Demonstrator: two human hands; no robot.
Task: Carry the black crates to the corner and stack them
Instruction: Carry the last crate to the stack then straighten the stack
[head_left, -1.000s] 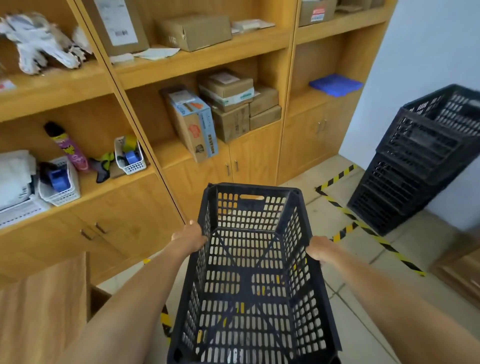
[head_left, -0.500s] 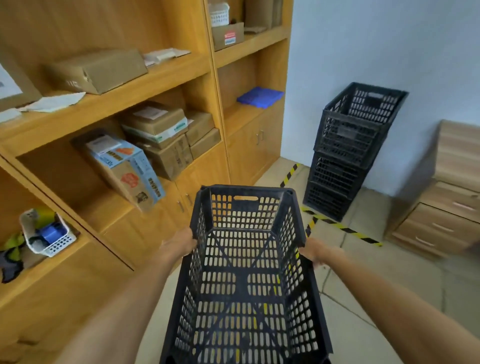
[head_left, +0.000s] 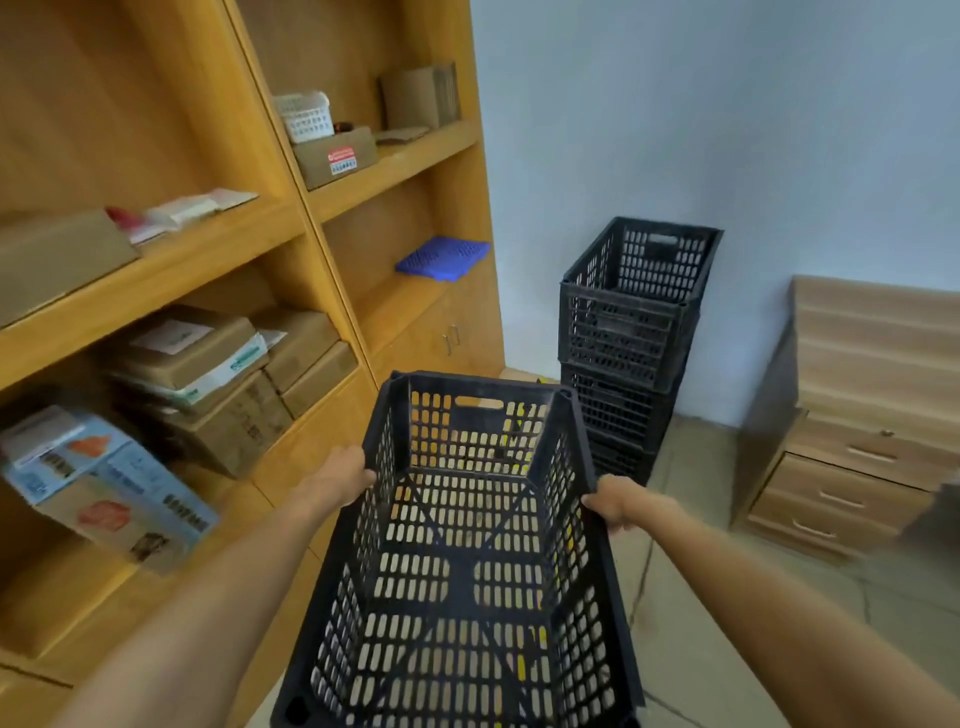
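Observation:
I hold an empty black perforated crate (head_left: 467, 561) out in front of me, long side pointing away. My left hand (head_left: 340, 478) grips its left rim and my right hand (head_left: 610, 501) grips its right rim. Ahead in the corner, against the pale blue wall, stands a stack of black crates (head_left: 631, 332), three high as far as I can tell, its top one open and empty. The held crate hides the lower left part of the stack.
A tall wooden shelf unit (head_left: 291, 244) with cardboard boxes, a white basket and a blue mat runs along my left. A wooden drawer cabinet (head_left: 857, 415) stands right of the stack. Grey tiled floor (head_left: 727, 597) lies between us.
The view has swung right and moved forward: the crate stack is now nearer and closer to centre. The shelves have slid left. Both hands keep the same hold on the crate.

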